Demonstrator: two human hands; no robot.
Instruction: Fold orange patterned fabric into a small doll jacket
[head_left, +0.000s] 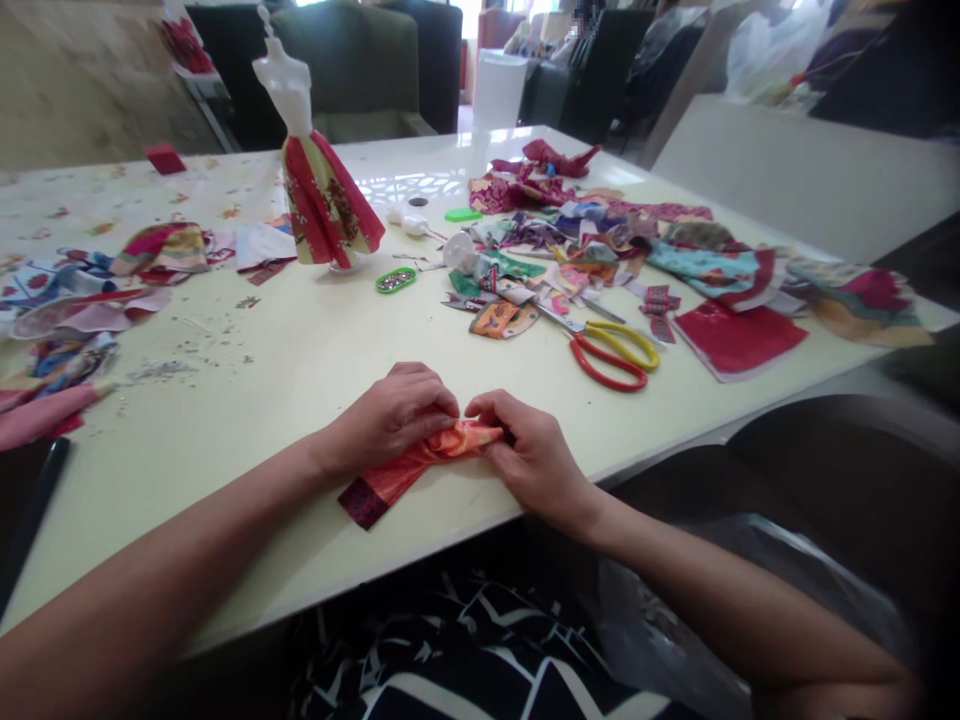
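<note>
1. My left hand [394, 415] lies knuckles up on the near part of the table [300, 350], its fingers curled down and pinched shut on the folded strip of orange-red fabric [420, 465].
2. My right hand [529, 450] meets it from the other side; thumb and fingers are closed on the same strip at its bunched, pleated end, fingertips of the two hands almost touching.
3. The fabric strip rests on the table close to its near edge, running from under my hands down and to the left, ending in a dark patterned corner that lies flat and free.
4. Scissors [611, 355] with one yellow and one red handle loop lie beyond my right hand, well apart from it, blades pointing away to the left.
5. A heap of coloured fabric scraps [600, 250] covers the table's far right part, just behind the scissors.
6. A small white dress form [289, 85] stands upright at the far centre, wearing a red and cream pleated skirt [326, 205].
7. A green oval tin [395, 281] lies just right of the skirt's hem.
</note>
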